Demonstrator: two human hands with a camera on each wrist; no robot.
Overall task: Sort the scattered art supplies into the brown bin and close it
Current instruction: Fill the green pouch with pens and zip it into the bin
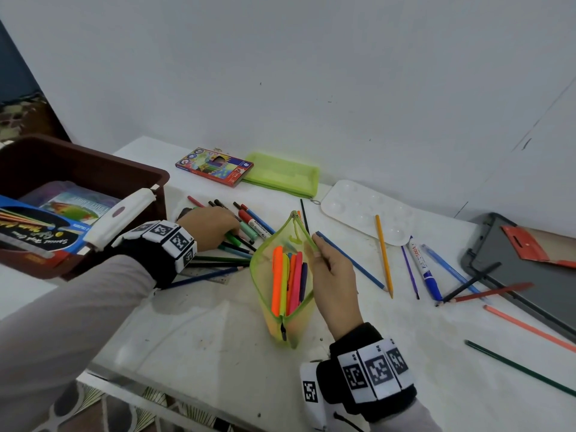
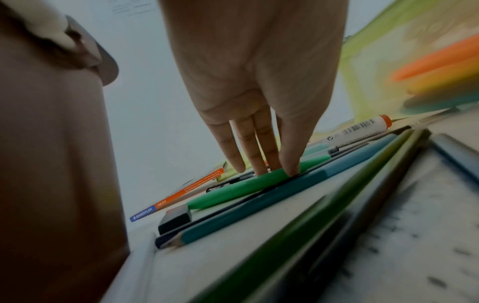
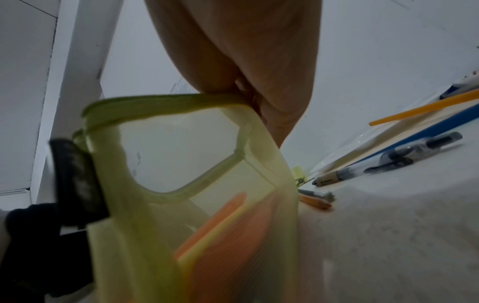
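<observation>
Right hand (image 1: pixel 335 275) pinches the rim of the open green mesh pouch (image 1: pixel 280 319) near centre of the white table (image 1: pixel 405 353), holding it up; neon markers (image 1: pixel 282 280) stand inside. Left hand (image 1: pixel 207 227), just left and farther, fingers (image 2: pixel 291 155) straight, tips pressing on a green pen (image 2: pixel 241 186) in the loose pile of pens and pencils; nothing gripped. Brown bin (image 1: pixel 93 169) open at far left, packs inside, white latch (image 1: pixel 120 218) on its near-right edge. Right side: more scattered pencils, blue marker (image 1: pixel 425 271), white palette (image 1: pixel 364 210). Far: pencil box (image 1: pixel 215 166), second green pouch (image 1: pixel 282 174).
</observation>
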